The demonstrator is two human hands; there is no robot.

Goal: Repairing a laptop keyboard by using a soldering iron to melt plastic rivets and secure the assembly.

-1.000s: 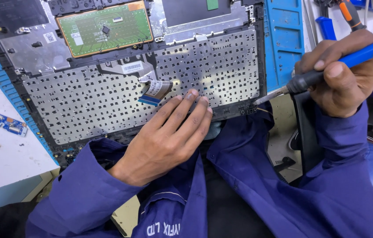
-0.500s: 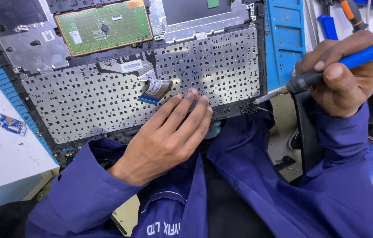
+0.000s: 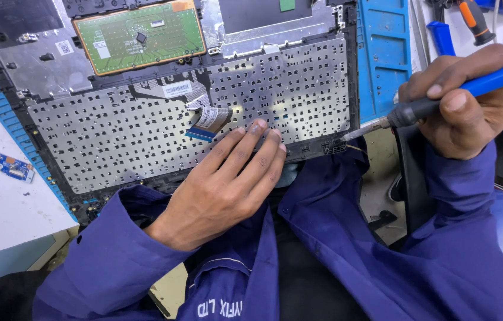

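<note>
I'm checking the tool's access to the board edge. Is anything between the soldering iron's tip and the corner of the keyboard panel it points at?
Nothing visible. The soldering iron in the right hand reaches the keyboard panel corner directly; the left hand rests flat further left, clear of the tip.

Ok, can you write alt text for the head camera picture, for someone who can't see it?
A person's right hand holds a blue-handled soldering iron, its tip at the right edge of an opened laptop's perforated metal keyboard back. The left hand rests flat on that plate beside a loose ribbon cable. A green circuit board sits above.
</note>
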